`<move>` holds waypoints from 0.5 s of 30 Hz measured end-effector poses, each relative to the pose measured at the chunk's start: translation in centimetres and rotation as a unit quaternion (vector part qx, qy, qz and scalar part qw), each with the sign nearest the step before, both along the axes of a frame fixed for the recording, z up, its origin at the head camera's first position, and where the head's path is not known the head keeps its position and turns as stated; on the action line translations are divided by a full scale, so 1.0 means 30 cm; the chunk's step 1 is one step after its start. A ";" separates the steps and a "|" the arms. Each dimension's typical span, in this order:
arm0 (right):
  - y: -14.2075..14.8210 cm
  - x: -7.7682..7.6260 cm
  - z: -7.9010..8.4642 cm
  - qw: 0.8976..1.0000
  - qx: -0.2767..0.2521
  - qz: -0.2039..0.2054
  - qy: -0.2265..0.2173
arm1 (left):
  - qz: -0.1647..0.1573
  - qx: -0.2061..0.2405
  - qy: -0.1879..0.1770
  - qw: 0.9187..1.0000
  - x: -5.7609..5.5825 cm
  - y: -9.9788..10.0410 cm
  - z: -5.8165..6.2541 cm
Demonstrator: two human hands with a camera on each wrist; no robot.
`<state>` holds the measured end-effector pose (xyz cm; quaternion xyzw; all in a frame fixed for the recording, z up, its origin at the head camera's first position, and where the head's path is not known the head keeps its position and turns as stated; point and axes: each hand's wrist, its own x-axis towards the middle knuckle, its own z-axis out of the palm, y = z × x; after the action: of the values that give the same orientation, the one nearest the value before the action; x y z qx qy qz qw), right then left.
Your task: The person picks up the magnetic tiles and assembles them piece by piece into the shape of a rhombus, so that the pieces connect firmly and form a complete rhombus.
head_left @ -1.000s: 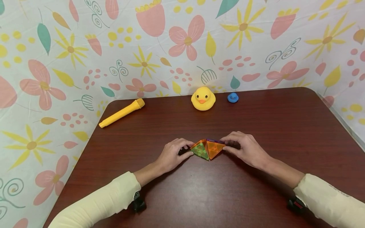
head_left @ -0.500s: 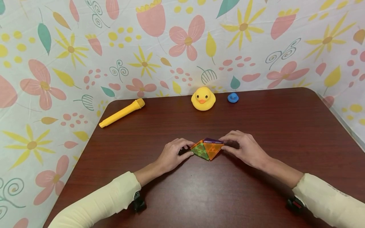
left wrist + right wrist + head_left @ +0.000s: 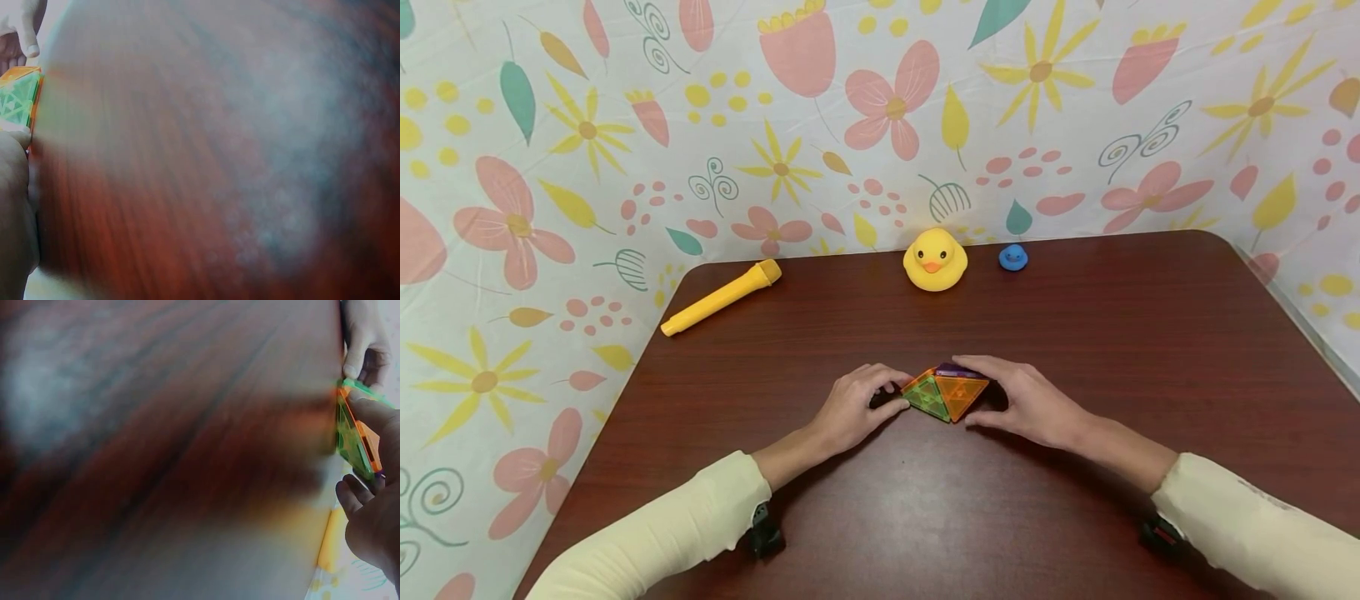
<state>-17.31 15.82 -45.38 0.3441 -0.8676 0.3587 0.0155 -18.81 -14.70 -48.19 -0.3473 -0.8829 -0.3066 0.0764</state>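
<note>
A small cluster of see-through triangular magnetic tiles stands at the middle of the table. At its front are a green tile (image 3: 928,398) and an orange tile (image 3: 961,395), with a purple tile (image 3: 953,371) at the back. My left hand (image 3: 854,407) pinches the cluster's left corner between thumb and fingers. Spread around the right side is my right hand (image 3: 1033,400), its fingers along the purple tile and its thumb near the front tip of the orange one. In the left wrist view that thumb (image 3: 30,47) looks apart from the tiles. The cluster's far side is hidden.
A yellow toy microphone (image 3: 721,298) lies at the table's back left. Along the back edge sit a yellow rubber duck (image 3: 935,261) and a smaller blue duck (image 3: 1012,257). Behind the dark wooden table (image 3: 880,517) hangs a flowered cloth (image 3: 820,183).
The purple tile has tipped inward against the orange tile. My right hand has released the right corner and spread wider, moving left around the cluster. My left hand has stayed put.
</note>
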 end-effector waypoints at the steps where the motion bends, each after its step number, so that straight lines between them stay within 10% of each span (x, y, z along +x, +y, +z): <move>1: -0.006 -0.001 -0.002 1.000 0.002 0.002 0.001 | 0.000 0.000 0.001 1.000 0.000 0.000 0.000; 15: -0.057 -0.015 -0.005 0.999 0.031 0.009 -0.016 | -0.003 0.000 -0.001 1.000 0.001 -0.002 0.001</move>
<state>-17.75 14.12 -45.54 0.3462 -0.8753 0.3374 -0.0116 -18.78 -14.75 -48.16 -0.3500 -0.8819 -0.3070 0.0744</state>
